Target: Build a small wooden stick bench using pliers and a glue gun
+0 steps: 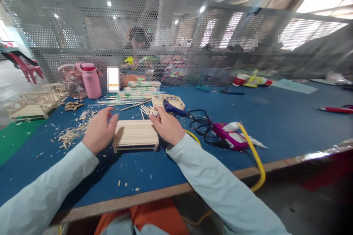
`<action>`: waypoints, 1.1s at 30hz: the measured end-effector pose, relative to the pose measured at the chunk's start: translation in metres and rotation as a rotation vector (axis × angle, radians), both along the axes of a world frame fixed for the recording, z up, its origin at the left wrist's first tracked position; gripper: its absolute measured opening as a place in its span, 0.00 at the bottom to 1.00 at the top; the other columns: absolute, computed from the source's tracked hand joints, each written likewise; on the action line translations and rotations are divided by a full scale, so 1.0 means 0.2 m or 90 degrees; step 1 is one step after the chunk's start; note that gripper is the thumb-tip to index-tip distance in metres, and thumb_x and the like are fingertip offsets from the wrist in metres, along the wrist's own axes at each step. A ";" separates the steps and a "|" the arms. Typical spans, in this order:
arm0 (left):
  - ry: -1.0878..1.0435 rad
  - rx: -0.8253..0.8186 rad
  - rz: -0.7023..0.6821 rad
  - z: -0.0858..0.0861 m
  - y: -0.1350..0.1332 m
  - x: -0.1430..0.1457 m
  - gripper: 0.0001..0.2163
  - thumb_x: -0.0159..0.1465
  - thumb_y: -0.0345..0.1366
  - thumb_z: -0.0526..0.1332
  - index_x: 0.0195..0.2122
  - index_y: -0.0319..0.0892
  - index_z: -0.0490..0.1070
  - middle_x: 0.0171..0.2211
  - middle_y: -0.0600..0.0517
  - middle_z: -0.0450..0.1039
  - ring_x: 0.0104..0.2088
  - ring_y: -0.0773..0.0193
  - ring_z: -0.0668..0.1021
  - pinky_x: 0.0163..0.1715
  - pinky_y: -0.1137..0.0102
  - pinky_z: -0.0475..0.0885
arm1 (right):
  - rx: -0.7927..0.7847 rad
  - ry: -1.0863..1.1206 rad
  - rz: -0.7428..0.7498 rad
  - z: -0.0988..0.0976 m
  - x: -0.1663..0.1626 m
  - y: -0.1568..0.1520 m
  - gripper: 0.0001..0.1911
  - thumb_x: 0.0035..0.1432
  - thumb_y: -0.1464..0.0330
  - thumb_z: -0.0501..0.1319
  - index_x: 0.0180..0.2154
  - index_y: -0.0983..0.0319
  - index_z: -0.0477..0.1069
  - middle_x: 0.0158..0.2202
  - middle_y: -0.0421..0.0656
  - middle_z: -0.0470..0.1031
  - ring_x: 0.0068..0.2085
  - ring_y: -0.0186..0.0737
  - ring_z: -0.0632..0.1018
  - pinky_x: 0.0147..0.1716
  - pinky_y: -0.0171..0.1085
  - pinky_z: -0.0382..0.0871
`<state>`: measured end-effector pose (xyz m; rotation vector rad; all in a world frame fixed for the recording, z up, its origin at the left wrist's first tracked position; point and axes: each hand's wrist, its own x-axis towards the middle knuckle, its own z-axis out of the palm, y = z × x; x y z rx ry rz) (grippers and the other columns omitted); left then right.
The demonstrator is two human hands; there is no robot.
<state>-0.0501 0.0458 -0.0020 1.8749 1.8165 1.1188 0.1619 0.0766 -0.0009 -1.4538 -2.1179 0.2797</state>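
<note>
A small flat model made of wooden sticks (135, 134) lies on the blue table (275, 125) in front of me. My left hand (99, 130) rests against its left side, fingers curled round the edge. Against the model's right side my right hand (165, 125) presses with its fingers bent, and it seems to pinch a thin stick near the far corner. A loose pile of sticks (148, 109) lies just behind the model. Beside that pile rests a blue glue gun (173, 109) with a black cord.
Wood scraps (72, 134) litter the table at left. Finished stick models (31, 105), a pink bottle (92, 80) and a clear jug (72, 80) stand at far left. A purple tool (228, 136) and yellow hose (255, 154) lie right. Behind a mesh screen sits another person.
</note>
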 end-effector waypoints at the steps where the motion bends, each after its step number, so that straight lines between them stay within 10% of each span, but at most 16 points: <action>1: -0.033 -0.029 0.009 -0.01 0.01 -0.05 0.23 0.61 0.48 0.49 0.51 0.36 0.62 0.41 0.39 0.74 0.43 0.50 0.75 0.45 0.53 0.66 | -0.041 0.031 -0.009 0.00 0.02 0.01 0.24 0.61 0.59 0.48 0.53 0.68 0.61 0.44 0.55 0.73 0.44 0.47 0.74 0.44 0.43 0.64; 6: -0.194 -0.161 -0.099 -0.09 0.02 -0.15 0.29 0.54 0.54 0.55 0.44 0.31 0.68 0.18 0.53 0.69 0.18 0.64 0.71 0.18 0.69 0.67 | -0.175 0.167 0.119 -0.06 0.03 0.06 0.20 0.53 0.64 0.59 0.46 0.68 0.65 0.27 0.42 0.71 0.29 0.37 0.72 0.31 0.35 0.65; 14: -0.334 0.038 -0.150 -0.06 -0.04 -0.09 0.30 0.45 0.46 0.67 0.49 0.37 0.68 0.33 0.48 0.77 0.35 0.61 0.76 0.38 0.66 0.70 | -0.038 0.468 0.305 -0.04 -0.02 0.03 0.11 0.48 0.68 0.61 0.36 0.62 0.67 0.31 0.40 0.71 0.30 0.32 0.70 0.31 0.32 0.65; 26: -0.427 0.039 -0.066 -0.05 -0.06 -0.07 0.10 0.41 0.38 0.71 0.25 0.40 0.78 0.22 0.53 0.75 0.25 0.67 0.71 0.26 0.74 0.66 | -0.032 0.432 0.214 -0.06 -0.05 0.02 0.09 0.48 0.64 0.62 0.28 0.63 0.75 0.28 0.43 0.77 0.32 0.38 0.75 0.35 0.36 0.66; 33: -0.617 -0.111 -0.079 -0.02 -0.06 -0.06 0.17 0.48 0.36 0.68 0.40 0.39 0.73 0.22 0.56 0.71 0.21 0.71 0.72 0.19 0.76 0.68 | -0.272 0.700 0.208 -0.05 -0.09 0.03 0.17 0.48 0.66 0.62 0.42 0.60 0.68 0.26 0.36 0.72 0.27 0.32 0.72 0.30 0.32 0.65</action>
